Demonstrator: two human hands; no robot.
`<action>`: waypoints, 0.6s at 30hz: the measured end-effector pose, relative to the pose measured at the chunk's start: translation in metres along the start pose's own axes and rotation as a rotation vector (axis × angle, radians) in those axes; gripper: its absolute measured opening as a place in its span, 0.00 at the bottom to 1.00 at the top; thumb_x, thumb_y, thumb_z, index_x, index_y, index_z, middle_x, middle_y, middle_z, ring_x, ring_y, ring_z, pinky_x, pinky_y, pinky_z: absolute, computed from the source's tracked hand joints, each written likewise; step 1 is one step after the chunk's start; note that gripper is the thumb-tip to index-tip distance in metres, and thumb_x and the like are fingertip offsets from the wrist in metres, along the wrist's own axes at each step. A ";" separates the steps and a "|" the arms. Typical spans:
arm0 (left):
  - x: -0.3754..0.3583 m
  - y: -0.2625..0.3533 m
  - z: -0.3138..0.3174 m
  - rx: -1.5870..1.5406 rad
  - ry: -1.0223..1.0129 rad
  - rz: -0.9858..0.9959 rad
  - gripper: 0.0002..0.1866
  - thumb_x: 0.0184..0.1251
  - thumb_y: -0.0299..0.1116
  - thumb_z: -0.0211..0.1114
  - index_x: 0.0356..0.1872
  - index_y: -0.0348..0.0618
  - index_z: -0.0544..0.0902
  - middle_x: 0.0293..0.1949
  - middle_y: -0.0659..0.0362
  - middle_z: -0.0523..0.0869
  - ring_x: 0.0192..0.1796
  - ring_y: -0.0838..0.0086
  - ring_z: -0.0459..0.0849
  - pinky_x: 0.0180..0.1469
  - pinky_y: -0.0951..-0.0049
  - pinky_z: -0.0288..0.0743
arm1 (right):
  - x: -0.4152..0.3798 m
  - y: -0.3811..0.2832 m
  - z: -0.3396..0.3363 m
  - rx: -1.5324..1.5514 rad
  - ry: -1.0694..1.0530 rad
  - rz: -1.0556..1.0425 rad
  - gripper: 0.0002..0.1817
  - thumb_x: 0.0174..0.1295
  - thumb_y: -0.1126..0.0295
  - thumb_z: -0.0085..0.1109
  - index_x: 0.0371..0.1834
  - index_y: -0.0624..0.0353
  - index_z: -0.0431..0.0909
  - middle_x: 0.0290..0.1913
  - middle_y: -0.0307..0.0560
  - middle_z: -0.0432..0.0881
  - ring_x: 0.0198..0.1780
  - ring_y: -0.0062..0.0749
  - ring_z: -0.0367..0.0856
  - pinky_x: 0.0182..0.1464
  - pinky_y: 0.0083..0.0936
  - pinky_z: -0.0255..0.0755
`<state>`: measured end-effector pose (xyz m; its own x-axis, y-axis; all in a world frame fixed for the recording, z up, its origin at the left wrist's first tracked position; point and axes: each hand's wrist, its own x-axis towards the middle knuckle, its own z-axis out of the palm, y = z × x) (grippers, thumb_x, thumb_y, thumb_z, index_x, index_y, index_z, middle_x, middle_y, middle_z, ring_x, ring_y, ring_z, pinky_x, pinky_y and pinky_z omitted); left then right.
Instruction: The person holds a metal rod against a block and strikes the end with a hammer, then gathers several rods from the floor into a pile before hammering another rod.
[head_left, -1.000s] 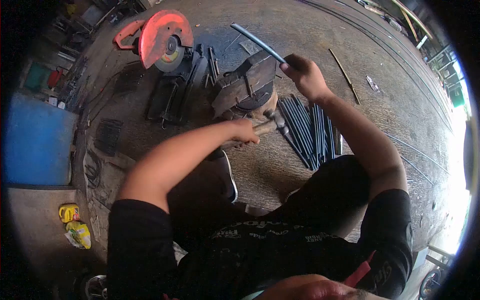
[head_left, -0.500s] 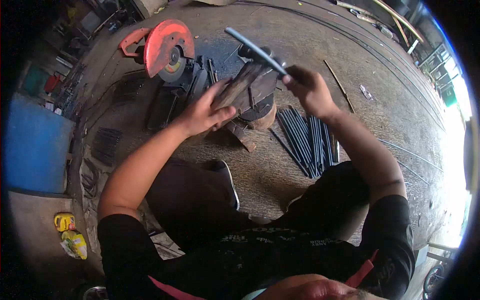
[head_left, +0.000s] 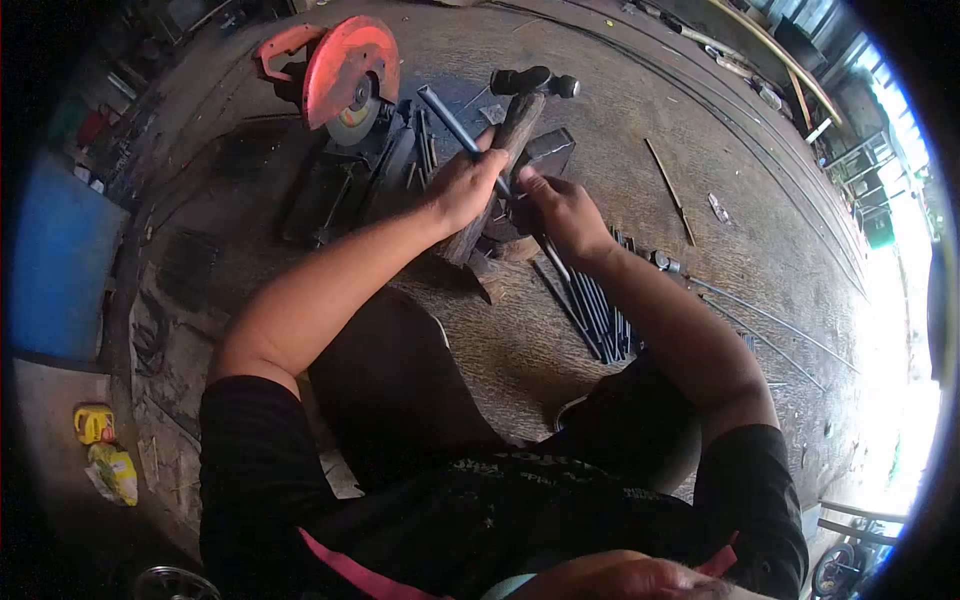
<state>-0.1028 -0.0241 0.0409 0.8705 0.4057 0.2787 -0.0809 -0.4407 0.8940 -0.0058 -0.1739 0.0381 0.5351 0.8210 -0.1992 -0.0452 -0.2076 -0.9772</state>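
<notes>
My left hand (head_left: 468,192) is closed round the thick wooden handle of a hammer (head_left: 520,122), its metal head pointing away from me. A grey metal rod (head_left: 447,118) slants past the left thumb and fingers, across the handle. At the rod's near part, my right hand (head_left: 565,215) is closed on it with bent fingers, close beside the left. Behind the hands sits a dark metal block (head_left: 550,148), partly covered. Below the right forearm lies a bundle of similar rods (head_left: 598,318) on the ground.
A red cut-off saw (head_left: 352,75) stands at the far left. A thin stick (head_left: 670,190) and long bars (head_left: 790,325) lie to the right. Yellow containers (head_left: 95,424) sit at the lower left, near a blue panel (head_left: 65,265).
My right hand has come down and left with the rod, bringing it against the left hand. The hammer head now shows more plainly beyond my hands. The whole view has shifted slightly.
</notes>
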 end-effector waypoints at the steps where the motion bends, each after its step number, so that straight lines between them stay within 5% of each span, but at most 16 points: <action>1: 0.000 0.002 -0.002 -0.070 -0.055 -0.036 0.25 0.70 0.43 0.42 0.64 0.43 0.67 0.35 0.55 0.81 0.42 0.66 0.82 0.47 0.65 0.73 | 0.002 -0.004 -0.002 -0.006 -0.005 -0.002 0.31 0.66 0.44 0.51 0.44 0.70 0.78 0.35 0.55 0.83 0.38 0.38 0.81 0.45 0.31 0.72; 3: -0.008 0.021 -0.007 -0.171 -0.130 -0.151 0.26 0.70 0.41 0.42 0.67 0.42 0.64 0.39 0.55 0.80 0.42 0.70 0.81 0.44 0.68 0.75 | 0.006 -0.014 -0.004 0.387 -0.048 0.149 0.37 0.65 0.40 0.50 0.56 0.69 0.71 0.47 0.60 0.79 0.49 0.42 0.77 0.55 0.37 0.69; 5: -0.017 0.031 -0.008 -0.263 -0.212 -0.271 0.27 0.70 0.39 0.42 0.69 0.42 0.60 0.43 0.55 0.79 0.42 0.74 0.79 0.42 0.72 0.77 | 0.021 -0.010 -0.013 0.460 -0.168 0.118 0.40 0.64 0.38 0.49 0.63 0.66 0.64 0.54 0.60 0.74 0.54 0.44 0.73 0.60 0.43 0.65; 7: -0.022 0.029 -0.003 -0.285 -0.243 -0.252 0.27 0.70 0.37 0.42 0.70 0.45 0.61 0.37 0.58 0.79 0.33 0.79 0.78 0.27 0.75 0.74 | 0.019 -0.028 -0.011 0.517 -0.199 0.053 0.38 0.64 0.40 0.52 0.58 0.68 0.68 0.51 0.58 0.76 0.53 0.42 0.75 0.58 0.38 0.67; 11: -0.024 0.042 0.007 -0.061 -0.221 -0.042 0.29 0.66 0.38 0.44 0.69 0.43 0.63 0.45 0.57 0.80 0.47 0.74 0.78 0.51 0.73 0.72 | 0.028 -0.019 -0.014 0.528 0.080 -0.063 0.23 0.65 0.57 0.56 0.49 0.69 0.71 0.39 0.51 0.79 0.37 0.35 0.78 0.41 0.30 0.72; 13: -0.018 0.044 0.006 -0.002 -0.265 -0.172 0.29 0.64 0.38 0.45 0.68 0.42 0.65 0.50 0.58 0.79 0.53 0.72 0.76 0.60 0.70 0.66 | 0.031 -0.020 -0.023 0.533 0.157 -0.079 0.17 0.64 0.63 0.54 0.46 0.68 0.71 0.35 0.49 0.79 0.31 0.34 0.77 0.35 0.31 0.71; 15: -0.009 0.034 0.005 -0.231 -0.264 -0.098 0.29 0.63 0.36 0.44 0.68 0.42 0.65 0.49 0.58 0.78 0.51 0.73 0.76 0.57 0.71 0.68 | 0.030 -0.025 -0.044 0.539 0.242 -0.096 0.15 0.63 0.66 0.54 0.45 0.67 0.70 0.35 0.50 0.79 0.31 0.35 0.77 0.36 0.31 0.72; 16: -0.012 0.039 0.008 -0.507 -0.191 -0.137 0.21 0.68 0.39 0.47 0.59 0.44 0.72 0.35 0.61 0.77 0.39 0.75 0.77 0.47 0.70 0.72 | 0.030 -0.026 -0.054 0.611 0.244 -0.104 0.13 0.62 0.68 0.54 0.44 0.67 0.69 0.34 0.51 0.78 0.30 0.36 0.77 0.36 0.32 0.74; 18: -0.008 0.029 0.007 -0.527 -0.174 -0.302 0.17 0.70 0.43 0.49 0.53 0.45 0.72 0.29 0.63 0.73 0.32 0.77 0.73 0.40 0.71 0.71 | 0.026 -0.025 -0.082 0.521 0.292 -0.135 0.13 0.61 0.69 0.55 0.43 0.67 0.69 0.31 0.48 0.76 0.30 0.35 0.77 0.37 0.32 0.75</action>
<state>-0.1091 -0.0458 0.0620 0.9550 0.2946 -0.0349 -0.0086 0.1450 0.9894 0.0784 -0.1905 0.0631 0.7705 0.6270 -0.1148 -0.3279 0.2355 -0.9149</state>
